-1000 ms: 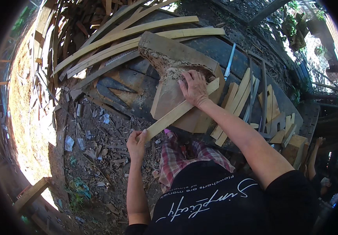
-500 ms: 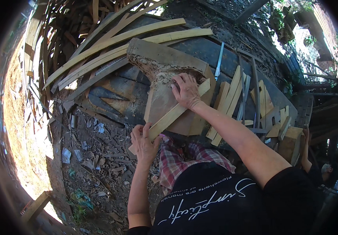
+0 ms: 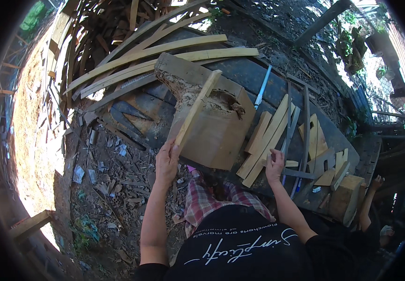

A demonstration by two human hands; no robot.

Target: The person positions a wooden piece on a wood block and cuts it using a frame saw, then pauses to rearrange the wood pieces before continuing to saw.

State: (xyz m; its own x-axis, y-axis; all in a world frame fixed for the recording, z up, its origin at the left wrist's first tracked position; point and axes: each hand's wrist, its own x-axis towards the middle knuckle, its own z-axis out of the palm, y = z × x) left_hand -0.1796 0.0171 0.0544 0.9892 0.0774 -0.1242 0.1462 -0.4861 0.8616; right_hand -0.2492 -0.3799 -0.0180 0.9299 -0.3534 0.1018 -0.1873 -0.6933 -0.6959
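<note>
My left hand [image 3: 166, 161] grips the lower end of a pale wooden strip [image 3: 198, 107], which lies slantwise over a brown board [image 3: 209, 147] with a ragged, decayed hollow along its upper part. My right hand [image 3: 275, 164] is right of the board, fingers curled together at several loose offcuts [image 3: 268, 140]; whether it pinches one, I cannot make out. A light blue long tool or bar [image 3: 263, 86] lies beyond the board's right side. All these rest on a dark, worn work surface [image 3: 230, 70].
Long strips [image 3: 141, 47] are piled at the upper left. Short cut pieces and a block [image 3: 343, 206] crowd the surface's right end, where another person's arm [image 3: 369, 201] shows. Debris-strewn ground [image 3: 113, 196] lies below left; a post [image 3: 319, 23] slants at upper right.
The strip has swung more upright, toward the board's middle, with my left hand at its end. My right hand has left the strip and moved down and right to the offcuts.
</note>
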